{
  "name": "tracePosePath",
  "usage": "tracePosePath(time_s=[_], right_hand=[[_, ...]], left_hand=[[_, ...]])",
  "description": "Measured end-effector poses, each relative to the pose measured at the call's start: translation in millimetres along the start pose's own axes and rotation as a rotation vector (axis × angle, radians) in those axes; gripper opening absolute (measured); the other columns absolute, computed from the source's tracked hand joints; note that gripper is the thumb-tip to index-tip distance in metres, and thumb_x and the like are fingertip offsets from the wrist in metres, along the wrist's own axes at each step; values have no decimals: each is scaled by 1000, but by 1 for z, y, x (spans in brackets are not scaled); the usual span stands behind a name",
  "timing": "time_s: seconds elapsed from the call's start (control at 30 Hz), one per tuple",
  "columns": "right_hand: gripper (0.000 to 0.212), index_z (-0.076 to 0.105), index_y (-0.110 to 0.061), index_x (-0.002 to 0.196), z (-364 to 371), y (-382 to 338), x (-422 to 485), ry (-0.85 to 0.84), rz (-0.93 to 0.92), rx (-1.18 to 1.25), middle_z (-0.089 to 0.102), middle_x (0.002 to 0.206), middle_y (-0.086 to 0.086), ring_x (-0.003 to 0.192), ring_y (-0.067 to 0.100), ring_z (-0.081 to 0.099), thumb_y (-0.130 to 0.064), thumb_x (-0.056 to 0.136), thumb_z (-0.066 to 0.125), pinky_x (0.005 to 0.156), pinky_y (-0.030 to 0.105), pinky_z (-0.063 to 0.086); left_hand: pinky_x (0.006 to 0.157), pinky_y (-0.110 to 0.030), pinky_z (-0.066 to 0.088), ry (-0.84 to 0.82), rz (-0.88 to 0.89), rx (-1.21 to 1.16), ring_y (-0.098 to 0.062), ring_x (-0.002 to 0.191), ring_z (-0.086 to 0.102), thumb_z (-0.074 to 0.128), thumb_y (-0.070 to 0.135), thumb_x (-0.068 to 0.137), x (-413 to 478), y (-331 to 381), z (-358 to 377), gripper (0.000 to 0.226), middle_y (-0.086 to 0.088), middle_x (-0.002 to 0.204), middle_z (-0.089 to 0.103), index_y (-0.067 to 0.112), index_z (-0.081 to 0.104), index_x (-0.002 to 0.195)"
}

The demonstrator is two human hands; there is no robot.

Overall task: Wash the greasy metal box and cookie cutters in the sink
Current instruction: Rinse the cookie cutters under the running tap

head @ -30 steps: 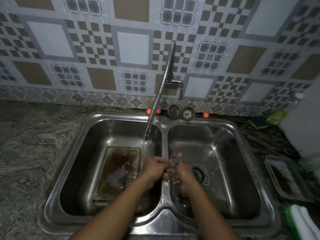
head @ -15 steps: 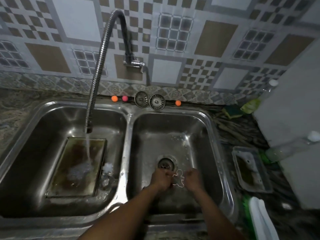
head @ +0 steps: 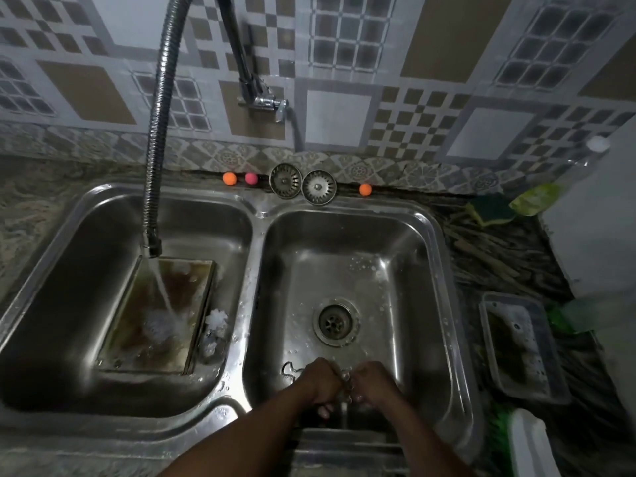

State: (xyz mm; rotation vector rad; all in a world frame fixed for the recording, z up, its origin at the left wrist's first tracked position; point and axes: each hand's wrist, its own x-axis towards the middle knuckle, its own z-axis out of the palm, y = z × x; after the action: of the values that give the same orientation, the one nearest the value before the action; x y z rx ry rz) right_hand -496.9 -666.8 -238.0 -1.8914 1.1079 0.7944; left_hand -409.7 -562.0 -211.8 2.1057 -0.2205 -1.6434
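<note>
The greasy metal box (head: pixel 137 325) lies flat in the left basin, and water from the flexible faucet (head: pixel 153 146) runs into it. Low at the front of the right basin, my left hand (head: pixel 320 383) and my right hand (head: pixel 375 385) are pressed together. Their fingers curl round small shiny cookie cutters (head: pixel 346 380), which are mostly hidden between them. One wire-thin cookie cutter (head: pixel 290 369) lies on the basin floor just left of my left hand.
The right basin's drain (head: pixel 334 321) is open. Two strainer plugs (head: pixel 303 184) and small coloured balls sit on the back ledge. On the counter at the right are a greasy rectangular tray (head: pixel 519 349), a green sponge (head: pixel 492 211) and bottles. Foam (head: pixel 216 320) lies beside the box.
My hands went from the divider between the basins down to the front of the right basin. One cutter now lies on the basin floor. The camera view shifted right.
</note>
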Motion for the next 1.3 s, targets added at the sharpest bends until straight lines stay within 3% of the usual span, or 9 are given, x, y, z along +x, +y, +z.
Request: tracePosePath(time_s=[0.07,0.2,0.37,0.53,0.77,0.97,1.13,1.2,1.3], right_hand=[[26,70,0,105,-3,-4,-2,-24,-61,-126,68,111,20,105,29,65,-13,88,55,87,33,47],[18,60,-17,80,-3,-12,-7,86,6,201,61,74,8,59,16,62,-13,94,49,67,29,54],[28,57,-11,54,-7,-63,-14,312,-137,327,58,57,11,57,22,57,-23,76,44,55,42,47],[32,63,-2,63,2,-158,-49,378,-346,483,61,57,13,51,23,55,-20,87,51,51,30,40],[22,58,-9,83,62,-248,-59,136,-352,773,52,64,9,45,12,46,-5,99,43,43,22,38],[41,66,1,91,121,-271,-36,37,-104,871,69,84,15,71,24,65,-36,96,49,71,36,55],[59,64,-8,116,145,-270,-30,-40,108,1060,69,109,15,88,26,65,-58,97,38,61,28,49],[62,65,-10,112,148,-269,-29,-21,123,1071,70,101,13,85,26,66,-63,95,37,65,30,51],[66,68,-9,100,152,-271,-26,44,142,1054,74,94,13,86,30,71,-67,92,39,82,43,57]], left_hand=[[52,-35,59,-4,5,30,-28,66,73,56,9,93,-3,1,-3,19,-22,82,74,2,61,77],[71,-41,62,26,99,52,-30,79,74,59,24,84,-8,0,-14,27,-21,91,75,-1,70,87],[65,-24,50,226,357,-80,-19,78,70,60,21,72,-25,2,-56,22,-11,82,74,7,75,82],[58,-13,49,470,529,-400,-12,69,66,66,-10,76,-52,-11,-121,23,5,69,67,10,71,88],[54,-19,51,716,324,-517,-13,59,60,76,2,77,-70,-81,-205,18,0,70,65,14,67,88],[74,-44,58,385,228,-91,-28,77,70,62,15,80,-35,-148,-216,14,-11,81,75,15,76,78],[87,-19,37,216,361,221,-24,115,57,50,15,101,-31,-158,-205,32,-13,130,61,4,59,130],[93,-25,42,222,415,254,-21,109,56,52,13,99,-24,-164,-201,32,-18,130,61,3,59,129],[73,-23,43,263,401,214,-22,92,64,60,17,90,-24,-172,-204,18,-12,106,72,11,72,103]])
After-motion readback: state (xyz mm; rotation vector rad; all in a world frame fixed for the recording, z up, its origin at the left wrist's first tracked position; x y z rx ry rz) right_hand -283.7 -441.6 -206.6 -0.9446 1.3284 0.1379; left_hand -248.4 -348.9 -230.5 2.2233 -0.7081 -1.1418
